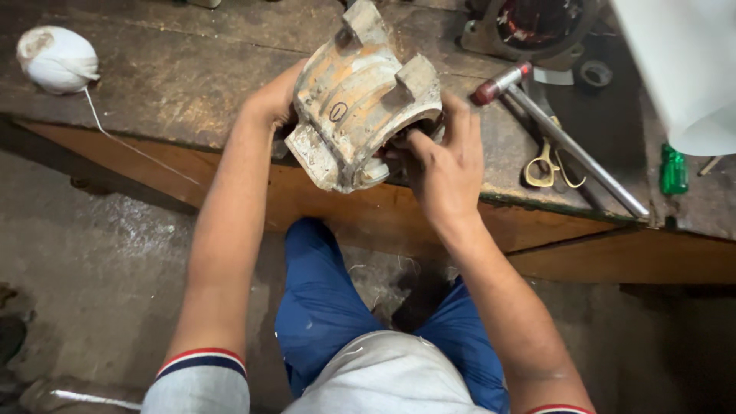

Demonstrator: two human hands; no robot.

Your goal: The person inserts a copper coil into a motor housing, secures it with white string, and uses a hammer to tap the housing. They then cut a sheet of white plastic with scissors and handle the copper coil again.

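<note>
Worn metal motor housing (360, 100) at the workbench (169, 84) edge, left hand (272, 100) behind, right hand (445, 165) fingers (402, 142) inside its opening.

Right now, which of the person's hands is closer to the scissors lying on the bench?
The right hand. It grips the open end of the motor housing, just left of the scissors. The left hand holds the housing's far side, farther away.
</note>
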